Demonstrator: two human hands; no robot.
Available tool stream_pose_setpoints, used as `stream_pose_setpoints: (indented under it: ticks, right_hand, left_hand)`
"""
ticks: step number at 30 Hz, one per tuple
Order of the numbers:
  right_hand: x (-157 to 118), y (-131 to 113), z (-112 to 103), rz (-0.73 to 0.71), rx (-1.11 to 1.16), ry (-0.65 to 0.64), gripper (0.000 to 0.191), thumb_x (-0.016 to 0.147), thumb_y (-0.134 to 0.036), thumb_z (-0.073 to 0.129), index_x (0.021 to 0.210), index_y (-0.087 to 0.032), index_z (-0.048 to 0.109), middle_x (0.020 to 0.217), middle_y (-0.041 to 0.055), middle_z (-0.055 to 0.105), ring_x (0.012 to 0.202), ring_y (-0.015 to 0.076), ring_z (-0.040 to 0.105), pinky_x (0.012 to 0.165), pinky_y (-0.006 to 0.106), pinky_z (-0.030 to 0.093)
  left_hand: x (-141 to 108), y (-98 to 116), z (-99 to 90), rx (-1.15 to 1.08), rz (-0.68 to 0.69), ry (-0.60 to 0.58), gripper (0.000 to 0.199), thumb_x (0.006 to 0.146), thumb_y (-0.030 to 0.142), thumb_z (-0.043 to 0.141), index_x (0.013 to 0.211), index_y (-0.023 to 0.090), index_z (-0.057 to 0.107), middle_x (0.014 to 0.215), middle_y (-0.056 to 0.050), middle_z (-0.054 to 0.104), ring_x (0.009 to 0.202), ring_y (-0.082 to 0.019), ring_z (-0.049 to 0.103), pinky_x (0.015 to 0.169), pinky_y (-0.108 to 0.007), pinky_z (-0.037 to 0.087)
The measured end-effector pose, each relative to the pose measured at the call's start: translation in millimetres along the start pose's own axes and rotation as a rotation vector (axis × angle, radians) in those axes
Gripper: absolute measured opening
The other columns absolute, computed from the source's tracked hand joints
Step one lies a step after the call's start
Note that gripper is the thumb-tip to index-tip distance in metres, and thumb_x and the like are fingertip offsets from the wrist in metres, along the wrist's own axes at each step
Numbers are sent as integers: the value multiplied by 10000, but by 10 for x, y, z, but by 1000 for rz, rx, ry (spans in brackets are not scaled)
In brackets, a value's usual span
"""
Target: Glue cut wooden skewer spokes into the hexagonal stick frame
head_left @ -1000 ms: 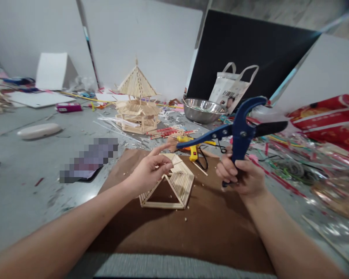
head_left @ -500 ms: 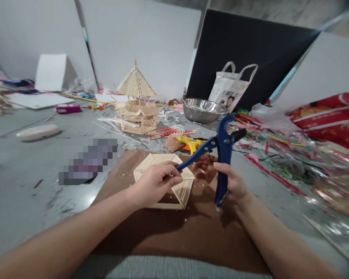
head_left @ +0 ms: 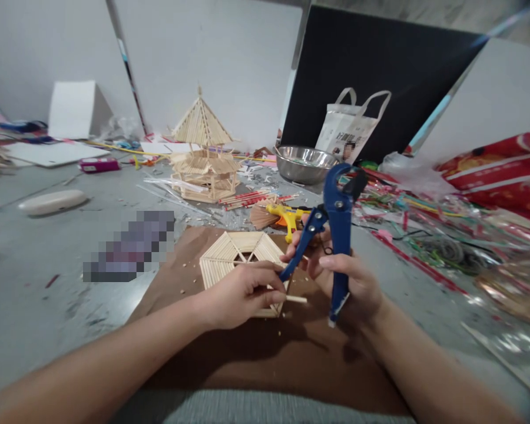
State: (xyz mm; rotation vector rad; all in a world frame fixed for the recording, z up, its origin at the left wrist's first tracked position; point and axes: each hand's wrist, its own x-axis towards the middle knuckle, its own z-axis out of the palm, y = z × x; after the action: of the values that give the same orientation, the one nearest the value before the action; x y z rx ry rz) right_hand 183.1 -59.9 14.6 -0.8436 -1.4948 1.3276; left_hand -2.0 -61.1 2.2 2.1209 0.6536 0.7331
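A blue cutter (head_left: 338, 235) stands tilted in my right hand (head_left: 353, 277), whose fingers wrap round its handles; the black-tipped jaw end points up. My left hand (head_left: 247, 291) pinches a short pale stick (head_left: 297, 299) that sticks out to the right of the fingertips, close to the lower end of the cutter's left handle. Under my left hand lies a hexagonal frame of pale sticks (head_left: 216, 268), partly hidden by the fingers. It rests on a brown sheet (head_left: 203, 365).
Behind stand a stick pavilion (head_left: 203, 126) and a metal bowl (head_left: 304, 168). A yellow glue gun (head_left: 288, 217) lies beyond the frame. Coloured scraps (head_left: 441, 247) cover the right side; a white oval case (head_left: 53, 202) and a blurred-out flat object (head_left: 132, 247) lie left.
The cutter's left handle has swung down closer to the other handle. My left hand has moved slightly down and right, and the stick now shows to the right of its fingertips.
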Motion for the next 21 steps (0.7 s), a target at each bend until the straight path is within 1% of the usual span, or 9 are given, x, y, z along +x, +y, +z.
stream_pose_setpoints:
  ticks: [2,3,5,6,7,10,13,17,21]
  right_hand:
    - [8,-18,-44,-36,-104,81,333,640,-247,419,964,-213,483,927,54,530,798,192,526,684,348,439]
    - [12,-18,-69,-57,-185,150,311,645,-245,441,952,-214,482,896,46,527,784,184,523,704,346,434]
    - [24,5,-114,-89,-394,293,272,655,-246,481,925,-214,477,822,34,520,748,171,518,723,336,424]
    - [31,28,-130,-105,-511,341,267,659,-247,492,924,-215,469,797,31,517,732,168,517,723,333,421]
    - [39,56,-140,-121,-631,358,280,662,-245,497,938,-215,458,796,34,518,731,169,516,726,334,417]
    - [66,155,-143,-181,-967,282,415,641,-226,503,1042,-193,403,919,81,523,836,210,506,778,371,389]
    - [86,230,-126,-236,-1162,214,530,609,-206,507,1114,-153,357,1062,122,485,978,247,451,844,393,347]
    - [88,264,-101,-250,-1245,155,498,624,-208,479,1106,-154,367,1058,112,496,979,238,459,835,370,360]
    - [82,260,-76,-261,-1263,85,495,620,-205,478,1101,-158,372,1057,102,494,968,226,462,827,354,363]
  left_hand:
    - [3,-36,-31,-79,-94,60,157,763,251,432,736,144,544,909,-45,558,643,-71,510,611,-198,407]
    - [6,-54,-54,-111,-152,111,163,765,265,427,755,144,536,881,-39,566,565,-55,490,552,-190,402]
    - [12,-84,-106,-110,-238,232,181,762,289,430,728,140,526,705,-5,567,489,-45,443,496,-181,376]
    - [16,-95,-130,-103,-256,295,188,758,297,437,699,138,519,616,14,539,488,-48,435,495,-179,367]
    - [20,-104,-150,-106,-262,351,196,754,303,444,674,137,509,555,28,504,489,-51,427,494,-178,359]
    - [27,-126,-181,-184,-246,452,208,747,323,457,667,135,492,490,52,429,455,-44,384,451,-169,322]
    - [26,-147,-182,-251,-231,474,211,747,330,460,679,132,494,483,57,412,432,-35,347,422,-163,287]
    - [22,-160,-178,-287,-224,461,211,742,327,471,667,130,493,480,58,407,430,-32,337,419,-164,275]
    - [22,-164,-179,-296,-238,452,220,739,328,474,645,130,482,479,57,409,424,-31,338,419,-167,276]
